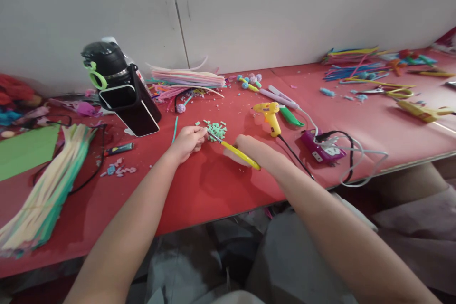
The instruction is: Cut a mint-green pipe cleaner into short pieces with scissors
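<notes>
Right hand (245, 145) clenched on yellow-handled scissors (235, 150); left hand (187, 141) fingers pinching a small mint chenille piece (204, 128) beside the cut bits (216, 130). Probably light, soft; best gripped near the blades.

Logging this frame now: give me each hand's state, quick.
Left hand: fingers pinched together at the pile of green cut pieces; what they hold cannot be told.
Right hand: closed on the yellow-handled scissors.
</notes>
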Motion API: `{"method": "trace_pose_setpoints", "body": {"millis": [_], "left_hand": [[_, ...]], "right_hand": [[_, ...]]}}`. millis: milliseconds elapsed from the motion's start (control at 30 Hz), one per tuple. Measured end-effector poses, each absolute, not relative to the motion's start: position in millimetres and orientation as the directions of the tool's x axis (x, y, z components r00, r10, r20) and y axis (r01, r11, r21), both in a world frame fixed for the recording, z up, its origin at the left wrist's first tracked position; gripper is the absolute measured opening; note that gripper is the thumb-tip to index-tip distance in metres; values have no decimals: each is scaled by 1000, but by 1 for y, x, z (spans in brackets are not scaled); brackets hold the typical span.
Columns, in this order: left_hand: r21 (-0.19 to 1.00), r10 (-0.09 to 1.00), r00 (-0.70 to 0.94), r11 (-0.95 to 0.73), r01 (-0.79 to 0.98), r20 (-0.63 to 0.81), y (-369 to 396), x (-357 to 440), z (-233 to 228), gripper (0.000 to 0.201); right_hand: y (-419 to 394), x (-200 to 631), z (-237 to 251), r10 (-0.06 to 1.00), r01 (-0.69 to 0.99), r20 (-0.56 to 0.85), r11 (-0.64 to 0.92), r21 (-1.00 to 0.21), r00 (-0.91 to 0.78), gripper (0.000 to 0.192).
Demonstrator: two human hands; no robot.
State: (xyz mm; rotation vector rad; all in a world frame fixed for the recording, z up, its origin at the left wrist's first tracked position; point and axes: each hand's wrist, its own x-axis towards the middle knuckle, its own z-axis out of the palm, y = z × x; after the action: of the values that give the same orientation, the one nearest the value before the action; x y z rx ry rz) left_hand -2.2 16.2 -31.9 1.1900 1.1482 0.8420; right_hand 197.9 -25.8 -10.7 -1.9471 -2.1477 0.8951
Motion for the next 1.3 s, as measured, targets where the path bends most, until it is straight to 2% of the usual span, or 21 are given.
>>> {"method": "trace_pose_setpoints", "body": {"millis": [67,233,333,500,600,800,967,1167,1300], "left_hand": [[976,943,254,200,91,-216,16,-5,-31,30],[979,933,310,143,142,-181,10,-7,-29,33],[981,908,389,92,170,-153,2,-1,-25,35],[964,808,585,-96,246,-69,-12,11,-16,42],[971,762,639,-63,232,-103,-15,12,-13,42],[986,702,694,68,155,-157,-15,7,-8,44],[983,697,694,111,145,-181,-15,6,-3,40],[983,773,608,130,130,-183,-15,7,-5,32],[992,873,474,69,107,-112,-12,7,-6,28]], "right_hand": [[-26,199,-11,913,868,-380,-64,-493,-149,34],[-29,208,-2,886,741,-442,-202,-641,-142,56],[-31,210,4,920,595,-351,-184,-782,-176,54],[-32,205,4,956,325,-145,-56,-944,-254,35],[-32,203,0,943,203,-91,-26,-979,-320,28],[-30,204,-6,910,-88,-8,-49,-995,-415,34],[-29,203,-8,927,-69,-12,-41,-997,-375,26],[-29,202,-4,963,-65,27,9,-998,-270,27],[-30,203,0,985,82,-3,11,-997,-170,28]]}}
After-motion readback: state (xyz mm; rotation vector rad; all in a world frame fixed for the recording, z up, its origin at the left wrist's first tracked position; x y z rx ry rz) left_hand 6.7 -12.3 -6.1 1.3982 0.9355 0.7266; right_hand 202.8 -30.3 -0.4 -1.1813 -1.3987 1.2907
